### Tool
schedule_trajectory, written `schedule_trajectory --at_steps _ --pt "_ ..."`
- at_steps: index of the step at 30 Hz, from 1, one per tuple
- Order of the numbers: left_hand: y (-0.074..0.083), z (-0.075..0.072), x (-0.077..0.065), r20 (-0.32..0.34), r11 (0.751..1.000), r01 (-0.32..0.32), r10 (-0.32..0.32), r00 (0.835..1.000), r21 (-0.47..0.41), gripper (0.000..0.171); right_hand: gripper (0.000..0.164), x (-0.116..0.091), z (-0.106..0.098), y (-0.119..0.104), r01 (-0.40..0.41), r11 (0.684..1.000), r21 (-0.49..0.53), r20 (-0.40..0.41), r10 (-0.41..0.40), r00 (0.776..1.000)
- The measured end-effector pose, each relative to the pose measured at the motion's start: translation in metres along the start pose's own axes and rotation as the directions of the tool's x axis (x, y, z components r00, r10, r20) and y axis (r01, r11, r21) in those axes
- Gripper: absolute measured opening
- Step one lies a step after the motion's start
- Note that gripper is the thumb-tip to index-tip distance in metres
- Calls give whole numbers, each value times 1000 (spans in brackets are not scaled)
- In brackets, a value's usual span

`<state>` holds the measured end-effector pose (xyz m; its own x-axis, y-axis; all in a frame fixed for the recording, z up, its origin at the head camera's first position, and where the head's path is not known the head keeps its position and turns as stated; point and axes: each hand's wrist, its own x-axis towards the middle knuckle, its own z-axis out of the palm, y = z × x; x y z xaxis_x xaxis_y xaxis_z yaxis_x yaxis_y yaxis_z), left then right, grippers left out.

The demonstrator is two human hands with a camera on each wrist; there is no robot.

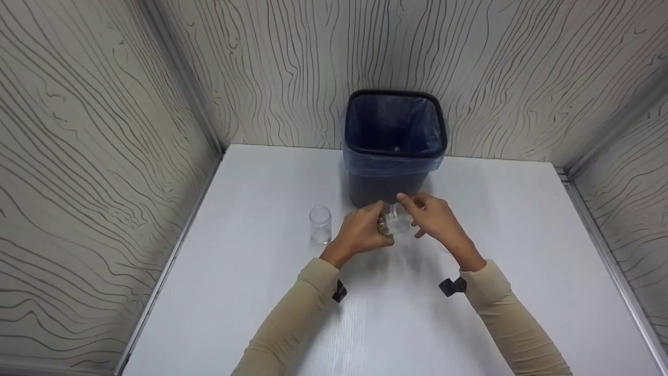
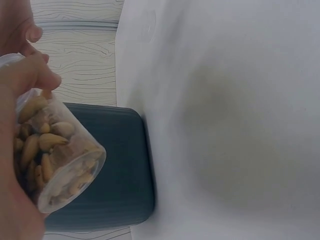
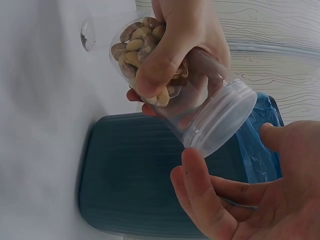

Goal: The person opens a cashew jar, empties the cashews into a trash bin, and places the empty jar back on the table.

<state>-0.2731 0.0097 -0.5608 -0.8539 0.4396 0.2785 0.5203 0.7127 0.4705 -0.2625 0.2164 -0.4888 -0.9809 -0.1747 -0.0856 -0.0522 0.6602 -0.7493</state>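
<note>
My left hand (image 1: 364,230) grips a clear plastic jar (image 3: 200,107) around its body. Cashews (image 3: 142,47) fill the base end of the jar, which lies tilted on its side above the table. A translucent lid (image 3: 222,120) covers the mouth, facing my right hand (image 1: 432,216). The fingers of that hand are spread and loosely bent, one fingertip right at the lid's lower edge and the thumb apart from it. In the left wrist view, the cashews (image 2: 42,145) show through the jar wall, while much of the right hand is out of frame.
Behind the hands stands a dark bin (image 1: 389,180) lined with a blue bag (image 1: 389,163), against the patterned wall (image 1: 292,62). An upright clear cylindrical container (image 1: 320,225) is left of my left hand. A faint clear round object (image 2: 148,26) lies on the white table (image 1: 250,209).
</note>
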Motion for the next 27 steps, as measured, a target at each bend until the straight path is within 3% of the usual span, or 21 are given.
schedule_trajectory --at_steps 7,14,27 --pt "2 1 0 -13 997 -18 19 1000 78 64 76 1 5 0 24 1000 -17 8 -24 1000" --pt "3 2 0 -21 996 -17 19 1000 87 51 69 0 6 0 46 999 2 11 -46 999" --pt "1 3 1 -38 995 -18 22 999 99 52 61 -2 6 0 26 999 43 28 -28 999"
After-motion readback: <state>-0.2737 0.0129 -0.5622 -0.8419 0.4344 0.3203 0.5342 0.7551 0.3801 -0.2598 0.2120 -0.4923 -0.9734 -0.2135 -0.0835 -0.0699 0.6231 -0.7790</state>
